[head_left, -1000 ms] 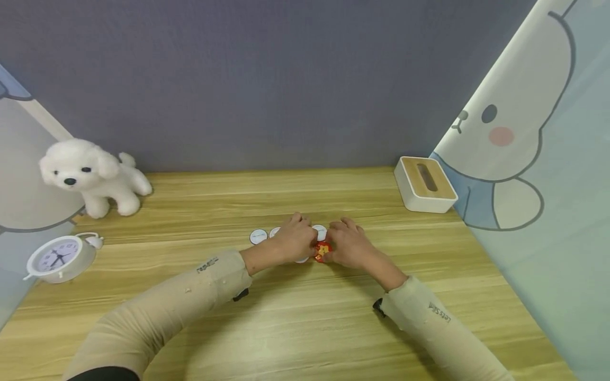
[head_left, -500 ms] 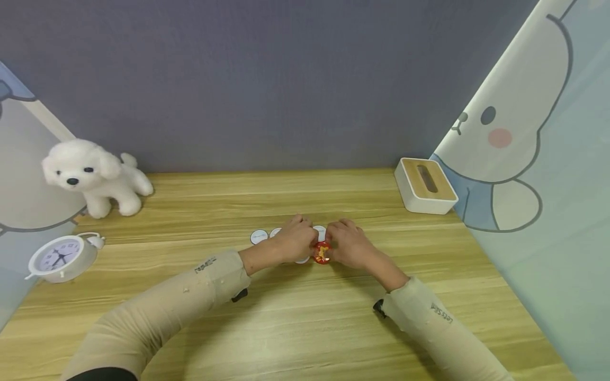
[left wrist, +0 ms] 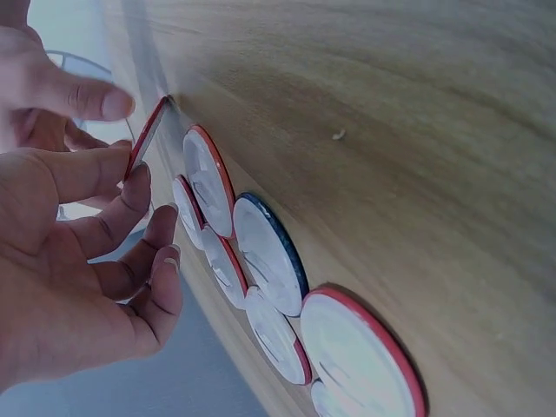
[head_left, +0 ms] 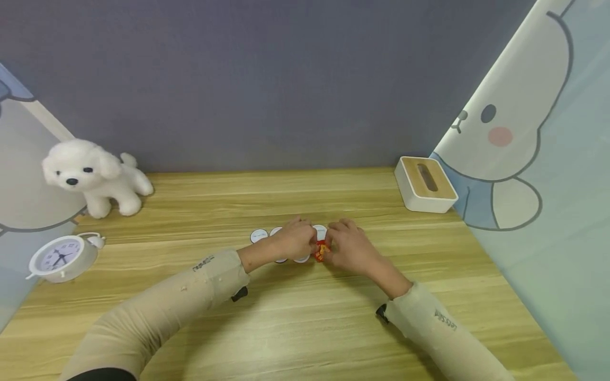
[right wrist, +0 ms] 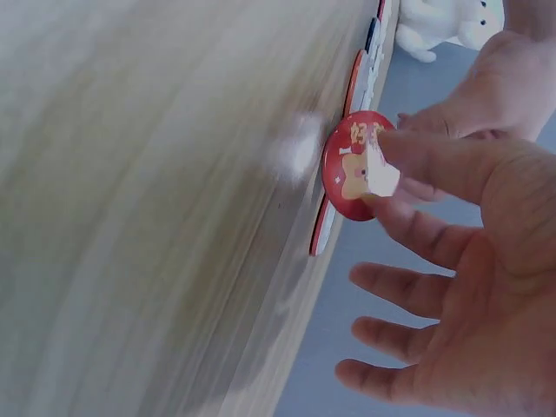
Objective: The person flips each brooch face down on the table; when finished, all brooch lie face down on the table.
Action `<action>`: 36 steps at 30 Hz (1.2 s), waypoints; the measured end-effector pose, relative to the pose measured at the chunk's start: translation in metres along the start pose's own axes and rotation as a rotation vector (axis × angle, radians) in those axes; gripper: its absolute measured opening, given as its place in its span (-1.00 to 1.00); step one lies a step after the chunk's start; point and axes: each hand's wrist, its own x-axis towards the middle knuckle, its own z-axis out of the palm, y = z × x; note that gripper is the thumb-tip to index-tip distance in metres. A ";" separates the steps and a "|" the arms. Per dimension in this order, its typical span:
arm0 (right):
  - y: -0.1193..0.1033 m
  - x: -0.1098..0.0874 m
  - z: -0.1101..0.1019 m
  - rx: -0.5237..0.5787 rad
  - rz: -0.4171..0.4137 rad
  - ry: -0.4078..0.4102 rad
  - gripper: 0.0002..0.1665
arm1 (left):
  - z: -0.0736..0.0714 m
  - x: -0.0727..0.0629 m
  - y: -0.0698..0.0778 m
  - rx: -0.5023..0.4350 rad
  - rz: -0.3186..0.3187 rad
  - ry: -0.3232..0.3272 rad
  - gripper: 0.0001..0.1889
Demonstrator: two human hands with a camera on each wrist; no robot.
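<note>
A red round badge (right wrist: 352, 169) with a yellow cartoon figure stands tilted on its edge between my two hands. In the left wrist view, thumb and forefinger of my left hand (head_left: 296, 241) pinch the badge, which appears edge-on with a pale back. My right hand (head_left: 351, 247) pinches it from the other side between thumb and forefinger, its remaining fingers spread apart in the right wrist view. Several more round badges (left wrist: 271, 252) lie close together in two rows, white backs up, with red or dark blue rims. In the head view my left hand partly covers them.
The wooden table (head_left: 286, 328) stretches around the hands. At the left stand a white plush dog (head_left: 95, 177) and a white alarm clock (head_left: 62, 259). A white tissue box (head_left: 425, 185) with a wooden lid sits back right. A grey panel (head_left: 267, 90) rises behind.
The red badge has turned between the fingers and shows a narrower face in the head view. My right wrist has shifted slightly right and toward me. The white-backed badges stay in place.
</note>
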 end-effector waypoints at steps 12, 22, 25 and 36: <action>-0.007 -0.002 0.009 -0.159 -0.034 0.008 -0.51 | -0.002 -0.002 0.001 -0.031 0.001 0.027 -0.74; -0.010 -0.004 0.011 -0.213 -0.061 0.026 -0.62 | -0.005 -0.007 0.004 -0.052 -0.043 -0.011 -0.65; -0.010 -0.005 0.010 -0.201 -0.067 0.025 -0.79 | -0.005 -0.008 0.003 -0.039 -0.045 -0.003 -0.64; -0.004 -0.006 0.002 -0.141 -0.049 0.130 -0.90 | -0.013 -0.012 0.000 0.024 -0.010 -0.008 -0.78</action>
